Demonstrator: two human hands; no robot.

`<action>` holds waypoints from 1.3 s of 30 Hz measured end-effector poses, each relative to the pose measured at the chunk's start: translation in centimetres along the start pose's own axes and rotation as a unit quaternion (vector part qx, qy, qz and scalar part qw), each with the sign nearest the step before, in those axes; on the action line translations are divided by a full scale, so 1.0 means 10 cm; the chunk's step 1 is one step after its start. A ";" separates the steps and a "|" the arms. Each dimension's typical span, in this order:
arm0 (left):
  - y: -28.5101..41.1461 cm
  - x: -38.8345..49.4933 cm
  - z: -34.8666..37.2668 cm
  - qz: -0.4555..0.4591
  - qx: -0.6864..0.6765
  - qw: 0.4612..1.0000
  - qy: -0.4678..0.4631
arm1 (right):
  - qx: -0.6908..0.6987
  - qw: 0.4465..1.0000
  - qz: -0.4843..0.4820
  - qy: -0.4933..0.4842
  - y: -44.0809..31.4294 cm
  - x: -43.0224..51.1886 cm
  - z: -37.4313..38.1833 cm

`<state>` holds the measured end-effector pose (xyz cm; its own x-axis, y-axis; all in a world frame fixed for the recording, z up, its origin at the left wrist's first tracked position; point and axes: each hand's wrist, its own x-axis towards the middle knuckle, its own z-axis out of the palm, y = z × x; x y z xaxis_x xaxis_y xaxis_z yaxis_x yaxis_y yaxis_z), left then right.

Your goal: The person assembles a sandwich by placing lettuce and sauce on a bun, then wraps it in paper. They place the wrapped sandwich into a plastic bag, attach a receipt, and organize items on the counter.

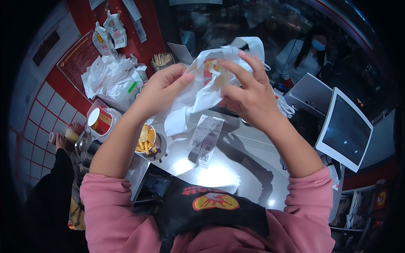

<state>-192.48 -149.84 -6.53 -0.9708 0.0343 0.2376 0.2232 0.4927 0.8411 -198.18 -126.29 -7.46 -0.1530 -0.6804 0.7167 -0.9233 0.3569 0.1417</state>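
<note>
A white plastic carrier bag (202, 91) with a red and yellow print hangs crumpled over the steel counter (250, 158). My left hand (167, 85) pinches its left side between thumb and fingers. On the right side of the bag, my right hand (250, 85) grips it with fingers spread over the plastic; those fingertips are slightly blurred. Below the bag, two printed paper receipts (207, 139) lie overlapping on the counter. A paper cup of French fries (146, 140) stands beside my left forearm, which partly hides it.
A pile of white plastic bags (110, 79) sits at the upper left, near a holder of wooden sticks (162, 60). Stacked red paper cups (100, 121) stand left. A screen (345, 128) rises at right. A masked person (303, 60) stands beyond the counter; another person's hand (59, 141) touches bottles at far left.
</note>
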 end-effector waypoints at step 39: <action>0.07 -1.57 1.61 0.202 0.118 0.888 -0.396 | 0.081 0.675 0.221 -0.699 -0.04 -1.70 -0.30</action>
<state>-178.54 -136.02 -17.54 -0.5931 0.8051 0.0023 0.6338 0.4651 0.6181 -194.18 -112.97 -17.63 -0.5047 -0.5102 -0.6964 -0.6872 0.7257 -0.0337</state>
